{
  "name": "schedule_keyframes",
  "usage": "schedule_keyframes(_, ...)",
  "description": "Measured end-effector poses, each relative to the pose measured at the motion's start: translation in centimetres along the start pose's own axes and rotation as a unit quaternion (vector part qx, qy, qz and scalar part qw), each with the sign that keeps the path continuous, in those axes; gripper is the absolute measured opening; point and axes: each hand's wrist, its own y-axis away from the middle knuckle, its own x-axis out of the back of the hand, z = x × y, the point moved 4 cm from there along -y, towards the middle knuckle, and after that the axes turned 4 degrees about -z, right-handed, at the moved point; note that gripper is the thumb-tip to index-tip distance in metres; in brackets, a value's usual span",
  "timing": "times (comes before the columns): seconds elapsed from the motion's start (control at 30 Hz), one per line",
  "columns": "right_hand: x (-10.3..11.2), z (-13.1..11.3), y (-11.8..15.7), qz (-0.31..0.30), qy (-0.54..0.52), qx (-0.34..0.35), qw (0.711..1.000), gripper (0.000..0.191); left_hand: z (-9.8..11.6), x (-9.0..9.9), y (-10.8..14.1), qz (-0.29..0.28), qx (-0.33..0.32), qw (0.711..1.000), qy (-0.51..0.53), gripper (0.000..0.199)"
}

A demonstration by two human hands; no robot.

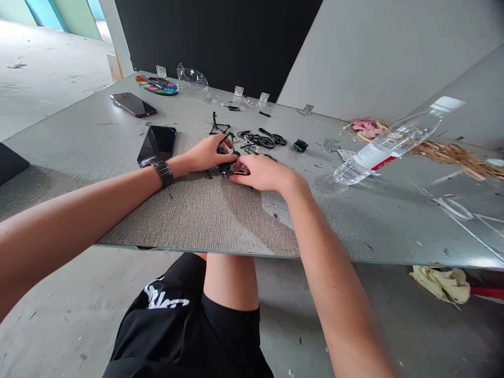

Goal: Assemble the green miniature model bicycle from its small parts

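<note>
My left hand [209, 152], with a dark watch on its wrist, pinches a small green-and-black model bicycle part [236, 154] above the table. My right hand [260, 170] is closed at the lower right of the same part, with its thumb and fingertips together; just what lies between them is partly hidden. Past my hands lie small spoked wheels [266, 142] and thin black pieces. A black angled frame piece [219, 127] rests beyond my left fingers. To the right sits a small dark green block-like piece [300, 145].
Two phones, one nearer [158, 142] and one farther [133, 104], lie at left. Behind are a paint palette [157, 85] and clear plastic packaging [192, 79]. A tilted plastic bottle [378, 152] and wood shavings [452, 155] are at right. The table's front edge [220, 252] is near my legs.
</note>
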Motion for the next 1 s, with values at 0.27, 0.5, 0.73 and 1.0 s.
schedule_keyframes(0.27, 0.2, -0.6, 0.4, -0.004, 0.009, -0.002, 1.0, 0.021, 0.2, -0.1, 0.0, -0.001, 0.003, 1.0, 0.008, 0.031)
schedule_keyframes(0.5, 0.2, -0.6, 0.4, -0.002, -0.002, 0.0, 1.0, 0.022, 0.2, -0.1, 0.0, -0.001, -0.001, 1.0, 0.008, 0.032)
schedule_keyframes(0.73, 0.0, -0.3, 0.1, 0.007, -0.001, 0.004, 1.0, 0.023, 0.2, -0.1, 0.1, -0.006, -0.001, 1.0, 0.006, 0.031)
schedule_keyframes(1.0, 1.4, 1.3, 0.6, 0.113, 0.062, -0.069, 0.989, 0.048, 0.1, -0.2, 0.0, -0.002, -0.005, 1.0, 0.014, 0.033)
